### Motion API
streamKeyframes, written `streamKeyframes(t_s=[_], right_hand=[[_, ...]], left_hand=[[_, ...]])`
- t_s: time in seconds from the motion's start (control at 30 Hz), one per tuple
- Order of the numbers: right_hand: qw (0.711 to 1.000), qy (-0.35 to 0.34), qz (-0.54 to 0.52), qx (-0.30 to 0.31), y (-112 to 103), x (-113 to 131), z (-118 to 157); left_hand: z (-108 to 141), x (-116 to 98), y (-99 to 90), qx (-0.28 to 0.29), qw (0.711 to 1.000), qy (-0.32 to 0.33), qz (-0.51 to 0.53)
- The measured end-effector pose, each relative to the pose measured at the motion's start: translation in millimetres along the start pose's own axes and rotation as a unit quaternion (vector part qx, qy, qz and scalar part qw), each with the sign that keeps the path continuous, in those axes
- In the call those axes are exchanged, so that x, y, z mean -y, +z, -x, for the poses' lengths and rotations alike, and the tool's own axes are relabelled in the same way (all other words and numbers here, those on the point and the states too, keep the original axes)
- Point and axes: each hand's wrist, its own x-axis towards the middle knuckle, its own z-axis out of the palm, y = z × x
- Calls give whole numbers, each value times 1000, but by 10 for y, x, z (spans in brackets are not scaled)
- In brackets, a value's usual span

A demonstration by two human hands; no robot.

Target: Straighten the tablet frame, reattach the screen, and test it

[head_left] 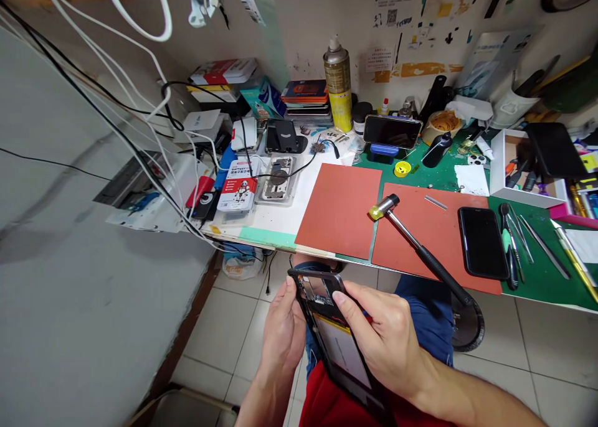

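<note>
An opened tablet is held tilted above my lap, its battery and circuit parts showing. My left hand grips its left edge near the top corner, thumb against the frame. Across the upper right part, my right hand is closed on the tablet with the thumb lying over the inside. The fingers behind the tablet are mostly hidden. On the bench beyond lies a mallet with a yellow-tipped head, its black handle sticking out over the front edge.
Two reddish mats lie along the bench. A black phone, tweezers and a white tool box are at the right. A phone on a stand and a spray can stand behind. White cables hang at the left.
</note>
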Motion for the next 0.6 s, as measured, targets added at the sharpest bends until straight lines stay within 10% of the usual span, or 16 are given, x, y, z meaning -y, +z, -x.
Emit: streamKeyframes(t_s=[0.6], right_hand=[[960, 200, -195, 3, -145, -197, -83]], left_hand=[[199, -141, -53, -116, 992, 49, -17]])
